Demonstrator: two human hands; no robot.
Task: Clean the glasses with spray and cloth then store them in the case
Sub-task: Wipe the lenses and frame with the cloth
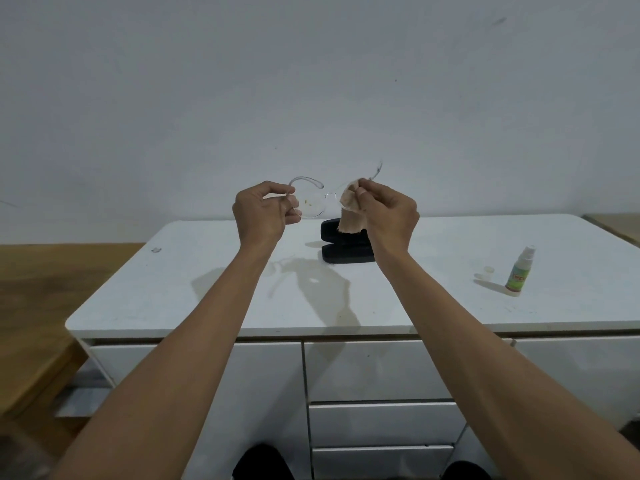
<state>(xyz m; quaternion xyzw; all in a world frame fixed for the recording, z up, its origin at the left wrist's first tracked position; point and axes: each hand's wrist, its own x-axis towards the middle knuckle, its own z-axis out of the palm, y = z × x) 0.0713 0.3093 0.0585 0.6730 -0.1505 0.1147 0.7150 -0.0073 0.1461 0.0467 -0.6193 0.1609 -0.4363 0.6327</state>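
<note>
Clear-framed glasses [311, 199] are held up in the air above the white cabinet top [207, 289]. My left hand [263, 213] pinches the left side of the frame. My right hand [388, 211] is closed on a beige cloth [351, 211], which is pressed over the right lens and hangs down below it. One temple arm sticks up past my right hand. A black glasses case [346, 244] lies open on the top right behind the cloth, partly hidden by my right wrist. A small spray bottle [518, 273] with a green label stands at the right.
A small clear cap [488, 270] lies next to the spray bottle. A tiny object [156, 250] lies near the top's left edge. Drawers are below the front edge. A wooden surface [41, 289] adjoins on the left. A plain wall stands behind.
</note>
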